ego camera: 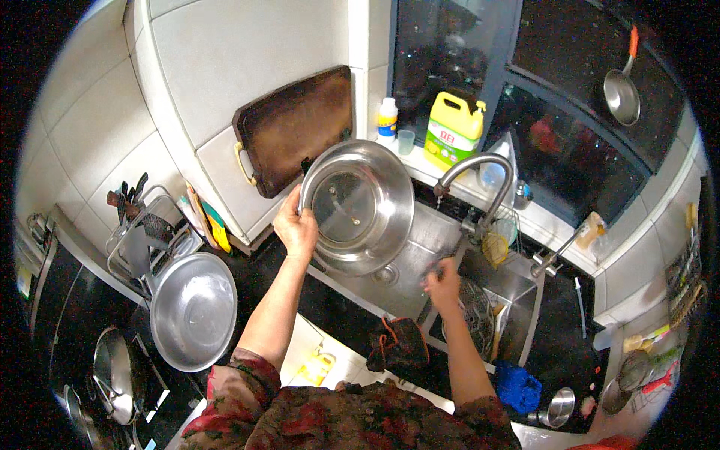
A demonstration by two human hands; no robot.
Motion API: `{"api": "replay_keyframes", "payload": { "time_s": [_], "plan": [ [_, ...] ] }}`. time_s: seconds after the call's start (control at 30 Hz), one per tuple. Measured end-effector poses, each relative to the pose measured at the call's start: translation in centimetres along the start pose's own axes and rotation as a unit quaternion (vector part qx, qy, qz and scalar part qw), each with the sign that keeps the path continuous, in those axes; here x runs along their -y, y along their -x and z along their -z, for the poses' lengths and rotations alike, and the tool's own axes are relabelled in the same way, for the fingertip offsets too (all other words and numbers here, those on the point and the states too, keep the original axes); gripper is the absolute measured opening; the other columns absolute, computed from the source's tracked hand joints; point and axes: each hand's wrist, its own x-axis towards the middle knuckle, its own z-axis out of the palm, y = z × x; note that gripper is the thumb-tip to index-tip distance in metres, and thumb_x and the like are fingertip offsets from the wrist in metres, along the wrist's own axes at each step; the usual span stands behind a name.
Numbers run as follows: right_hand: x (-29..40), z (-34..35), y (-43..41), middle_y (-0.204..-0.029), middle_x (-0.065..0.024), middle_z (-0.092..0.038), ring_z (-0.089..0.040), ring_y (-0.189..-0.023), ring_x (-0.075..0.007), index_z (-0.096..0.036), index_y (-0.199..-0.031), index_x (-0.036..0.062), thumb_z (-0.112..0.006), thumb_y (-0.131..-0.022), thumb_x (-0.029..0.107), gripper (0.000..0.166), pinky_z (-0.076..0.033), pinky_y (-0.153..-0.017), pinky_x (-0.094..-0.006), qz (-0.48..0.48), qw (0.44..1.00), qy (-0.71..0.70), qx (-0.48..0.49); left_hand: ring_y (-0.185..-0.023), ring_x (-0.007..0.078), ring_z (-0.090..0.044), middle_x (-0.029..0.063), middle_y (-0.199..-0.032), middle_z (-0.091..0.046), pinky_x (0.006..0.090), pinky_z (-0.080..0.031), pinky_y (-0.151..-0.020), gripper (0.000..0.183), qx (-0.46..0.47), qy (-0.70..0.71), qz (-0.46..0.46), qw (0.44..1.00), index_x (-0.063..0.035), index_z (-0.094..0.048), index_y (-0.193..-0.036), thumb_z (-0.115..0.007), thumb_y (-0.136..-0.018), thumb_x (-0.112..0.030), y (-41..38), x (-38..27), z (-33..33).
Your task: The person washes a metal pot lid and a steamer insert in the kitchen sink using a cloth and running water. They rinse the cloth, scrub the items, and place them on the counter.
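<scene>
My left hand (297, 225) grips the rim of a round stainless steel basin (388, 225) on its left side. The basin is tilted over the left bowl of a steel sink (402, 295), with its inside facing me. Over the divider side of that bowl, my right hand (443, 283) has its fingers curled. Something dark and blurred shows at those fingers; whether they hold it is unclear. A curved faucet (478, 160) arches over the sink, to the right of the basin. Below the basin, the drain (385, 274) is visible.
A yellow detergent jug (454, 132), a white bottle (388, 119) and a cup (405, 142) line the windowsill. A dark griddle pan (298, 132) leans on the wall. Left stand another metal basin (194, 312) and a utensil rack (152, 230). A blue cloth (517, 388) lies right.
</scene>
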Motion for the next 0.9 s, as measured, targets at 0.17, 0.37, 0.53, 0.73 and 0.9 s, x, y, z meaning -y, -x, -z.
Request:
{"api": "replay_keyframes", "payload": {
  "time_s": [0.17,0.37,0.53,0.73,0.9],
  "plan": [
    [-4.6,-1.2,1.2,-0.069,-0.0111,-0.051,-0.052,-0.048,-0.0182,-0.041,-0.092,0.0043,-0.056,-0.072,0.000,0.025,-0.042,-0.048,-0.0313,0.049,0.983,0.174,-0.002,-0.090,0.0283,-0.061,0.0156,-0.096,-0.063,0.0348,-0.046,-0.081,0.038,0.020,-0.044,-0.008,0.999,-0.0053,-0.062,-0.102,-0.051,-0.066,0.003,0.6,1.9,-0.2],
    [-3.3,-0.9,-0.2,-0.069,-0.0119,-0.052,-0.054,-0.052,-0.0187,-0.043,-0.091,0.0034,-0.056,-0.073,0.005,0.023,-0.043,-0.050,-0.0316,0.132,0.975,0.175,-0.026,-0.089,0.0223,-0.062,0.0144,-0.095,-0.065,0.0300,-0.045,-0.081,0.035,-0.029,0.047,0.132,0.990,-0.0022,-0.063,-0.101,-0.052,-0.068,0.003,1.6,5.7,-1.0],
    [-3.7,-0.1,3.8,-0.080,-0.0180,-0.057,-0.057,-0.073,-0.0348,-0.048,-0.086,0.0038,-0.060,-0.067,0.014,0.025,-0.045,-0.065,-0.0410,-0.101,0.989,0.111,-0.010,-0.078,0.0131,-0.059,0.0075,-0.090,-0.064,0.0240,-0.047,-0.070,0.029,0.036,0.206,0.275,0.938,0.0024,-0.062,-0.101,-0.051,-0.074,0.007,3.8,2.4,0.1],
    [-5.2,0.5,4.6,-0.093,-0.0188,-0.053,-0.061,-0.057,-0.0215,-0.041,-0.102,0.0022,-0.055,-0.075,0.003,0.030,-0.049,-0.051,-0.0335,-0.067,0.989,0.130,0.027,-0.075,0.0132,-0.059,0.0058,-0.091,-0.063,0.0255,-0.048,-0.066,0.021,0.068,0.270,0.377,0.883,0.0023,-0.061,-0.101,-0.059,-0.081,-0.005,7.7,5.5,-0.8],
    [-2.0,1.0,5.6,-0.096,-0.0169,-0.054,-0.061,-0.054,-0.0220,-0.038,-0.110,0.0061,-0.057,-0.077,0.004,0.038,-0.050,-0.045,-0.0298,-0.185,0.969,-0.157,-0.044,-0.071,0.0145,-0.060,0.0083,-0.087,-0.064,0.0259,-0.049,-0.066,0.025,0.047,0.284,0.427,0.857,0.0021,-0.062,-0.098,-0.055,-0.075,0.008,9.2,4.8,-1.2]
  ]
}}
